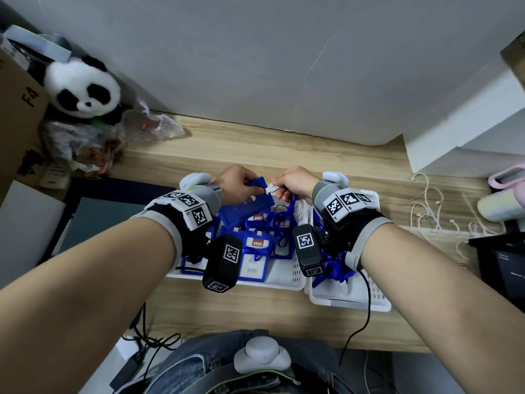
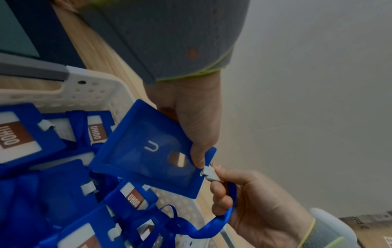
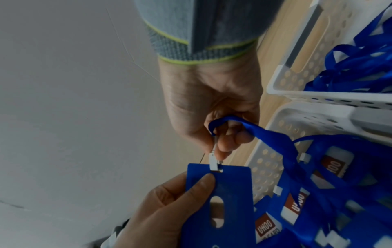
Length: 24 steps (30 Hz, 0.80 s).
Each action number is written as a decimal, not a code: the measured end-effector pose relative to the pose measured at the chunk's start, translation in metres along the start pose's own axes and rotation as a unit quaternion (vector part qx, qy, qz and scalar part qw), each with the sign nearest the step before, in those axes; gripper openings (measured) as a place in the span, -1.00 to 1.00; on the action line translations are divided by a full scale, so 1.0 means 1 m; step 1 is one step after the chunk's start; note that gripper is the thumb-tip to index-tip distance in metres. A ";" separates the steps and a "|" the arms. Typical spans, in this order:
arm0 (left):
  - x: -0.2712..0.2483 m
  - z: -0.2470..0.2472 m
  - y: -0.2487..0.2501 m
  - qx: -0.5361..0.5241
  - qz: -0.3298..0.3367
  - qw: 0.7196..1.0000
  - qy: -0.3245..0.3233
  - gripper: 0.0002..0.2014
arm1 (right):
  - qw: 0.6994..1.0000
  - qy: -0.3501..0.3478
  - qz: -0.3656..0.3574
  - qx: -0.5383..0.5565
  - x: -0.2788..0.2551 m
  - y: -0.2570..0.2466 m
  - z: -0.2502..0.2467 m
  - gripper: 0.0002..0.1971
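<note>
My left hand [image 1: 237,183] pinches a blue badge holder [image 1: 250,207] near its top edge, above the left white basket [image 1: 295,280]. In the left wrist view the badge holder [image 2: 148,151] tilts down toward the basket, thumb on its upper corner. My right hand [image 1: 292,182] pinches the small metal clip [image 1: 271,189] of a blue lanyard [image 2: 212,228]. In the right wrist view the clip [image 3: 214,163] sits hooked in the slot at the top of the badge holder [image 3: 220,209], and the lanyard [image 3: 271,135] loops under my right hand's fingers [image 3: 231,142].
The left basket holds several blue badge holders with UHOO cards [image 1: 257,243]. A second white basket [image 1: 369,297] on the right holds loose blue lanyards [image 1: 335,268]. A plush panda [image 1: 82,86], plastic bags and a cardboard box stand at the back left. White cords [image 1: 431,211] lie right.
</note>
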<state>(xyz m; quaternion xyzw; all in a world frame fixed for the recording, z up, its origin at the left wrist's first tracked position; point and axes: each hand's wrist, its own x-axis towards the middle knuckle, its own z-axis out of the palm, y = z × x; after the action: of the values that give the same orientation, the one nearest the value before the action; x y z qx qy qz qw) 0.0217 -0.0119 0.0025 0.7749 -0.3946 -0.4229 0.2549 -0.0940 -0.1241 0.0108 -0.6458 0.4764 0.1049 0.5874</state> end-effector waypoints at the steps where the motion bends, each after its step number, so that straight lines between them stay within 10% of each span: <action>1: 0.000 -0.001 0.001 -0.003 0.002 1.000 -0.002 -0.84 | 1.000 0.001 0.007 0.001 0.000 -0.001 0.000 -0.82; 24: -0.005 -0.012 -0.011 -0.135 -0.065 0.985 -0.084 -0.90 | 0.995 0.031 -0.093 -0.021 0.001 0.012 0.007 -0.79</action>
<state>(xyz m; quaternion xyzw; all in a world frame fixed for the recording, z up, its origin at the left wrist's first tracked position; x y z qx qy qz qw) 0.0347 -0.0003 0.0028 0.7190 -0.3031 -0.5515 0.2950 -0.0995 -0.1169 -0.0003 -0.7025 0.4297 0.0395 0.5659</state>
